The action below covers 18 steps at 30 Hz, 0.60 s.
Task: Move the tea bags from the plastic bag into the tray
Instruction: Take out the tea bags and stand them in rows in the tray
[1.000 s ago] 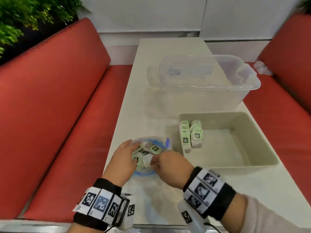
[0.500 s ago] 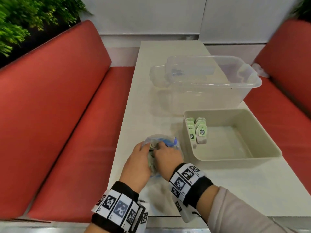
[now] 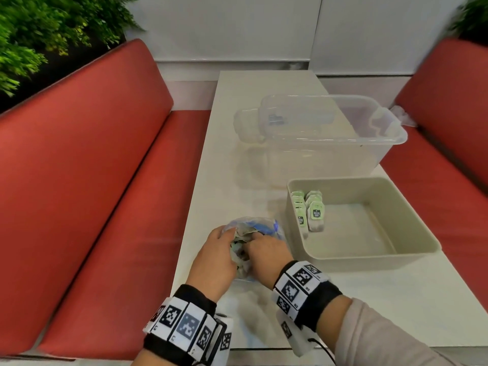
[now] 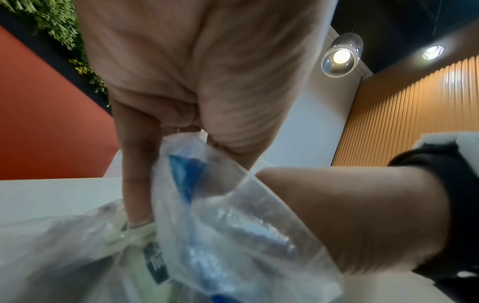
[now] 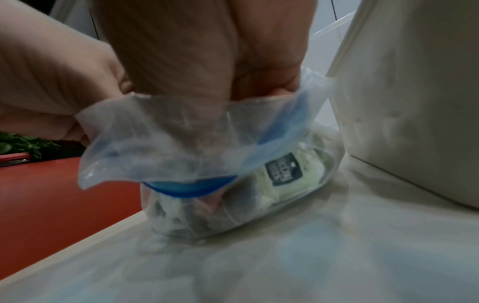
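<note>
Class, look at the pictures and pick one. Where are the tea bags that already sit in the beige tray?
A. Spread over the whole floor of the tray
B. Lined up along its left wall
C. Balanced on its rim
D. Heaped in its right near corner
B: the head view shows the tea bags standing in rows against the left wall of the tray, the rest of its floor bare.

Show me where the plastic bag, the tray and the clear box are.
plastic bag [image 5: 181, 143]: right wrist view, its folded-down mouth.
tray [image 3: 369, 256]: head view, near wall.
clear box [image 3: 317, 159]: head view, front wall.
</note>
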Motion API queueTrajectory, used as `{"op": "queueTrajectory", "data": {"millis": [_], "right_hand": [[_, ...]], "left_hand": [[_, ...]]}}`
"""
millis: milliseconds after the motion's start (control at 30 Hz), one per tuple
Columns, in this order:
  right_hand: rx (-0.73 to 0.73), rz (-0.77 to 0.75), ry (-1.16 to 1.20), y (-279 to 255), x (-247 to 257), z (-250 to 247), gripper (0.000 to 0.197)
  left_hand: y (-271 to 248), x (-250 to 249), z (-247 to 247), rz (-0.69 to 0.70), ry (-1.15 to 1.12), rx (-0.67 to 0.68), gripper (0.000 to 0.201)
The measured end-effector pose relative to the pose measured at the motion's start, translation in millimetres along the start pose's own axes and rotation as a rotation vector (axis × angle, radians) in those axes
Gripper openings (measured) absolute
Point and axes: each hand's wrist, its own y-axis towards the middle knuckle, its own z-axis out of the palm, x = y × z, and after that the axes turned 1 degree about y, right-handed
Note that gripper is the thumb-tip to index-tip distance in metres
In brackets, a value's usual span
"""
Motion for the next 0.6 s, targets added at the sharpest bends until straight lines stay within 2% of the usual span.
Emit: {"op": "queueTrajectory", "data": {"millis": [167,400,600], "right_hand": [[-0.089,0.099,0.194,-6,-14,-13,0.019],[-0.101,0.127,0.352,-6,-20,-17,0.018],[-0.248,0.149,0.527,-10,-22,-27,0.013]], "left_hand": [[9,8,0,0.013,0.010,-0.034,0.066],[16,7,-1,-0.035,0.047,0.008,0.066],[15,-1,-11,-0.048,0.022,0.023,0.054]]}}
